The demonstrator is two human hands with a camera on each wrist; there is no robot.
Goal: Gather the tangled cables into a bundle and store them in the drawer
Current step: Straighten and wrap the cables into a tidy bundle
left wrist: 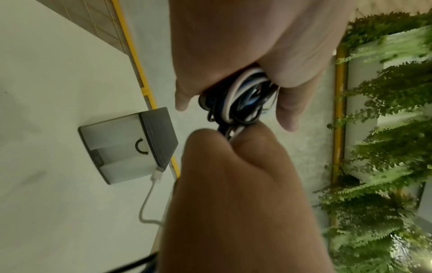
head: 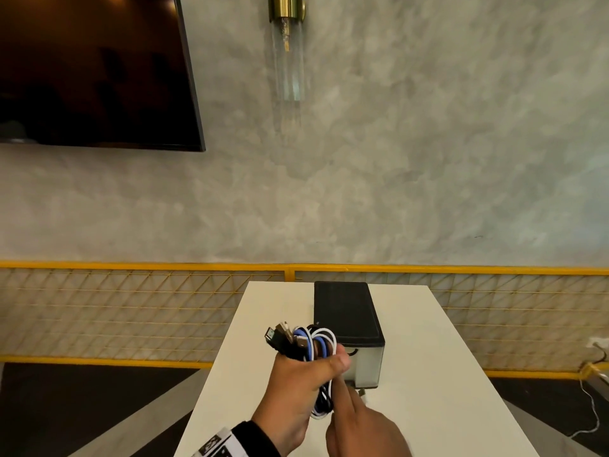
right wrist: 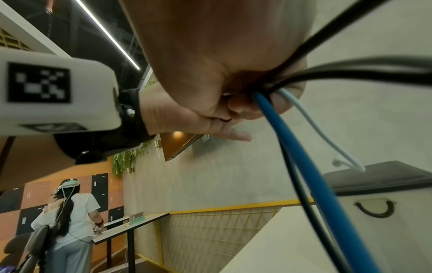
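A bundle of black, white and blue cables (head: 313,347) is held above the white table (head: 428,374), and my left hand (head: 313,357) grips it round the middle with plugs sticking out on top. My right hand (head: 342,387) comes from below and pinches the loops that hang under the bundle. In the left wrist view the left hand (left wrist: 236,118) wraps the coil (left wrist: 238,96) while the right hand (left wrist: 230,134) pinches strands beneath it. Blue cable (right wrist: 304,166) and black cable run out of the right hand (right wrist: 257,96). The small drawer box (head: 349,324), black-topped with a translucent front, stands shut just behind the hands.
One white cable with a plug (left wrist: 151,184) trails on the table beside the drawer box (left wrist: 126,146). Its black handle (right wrist: 374,208) faces me. A yellow railing (head: 296,268) runs behind the table. Another person (right wrist: 67,212) stands at a far table.
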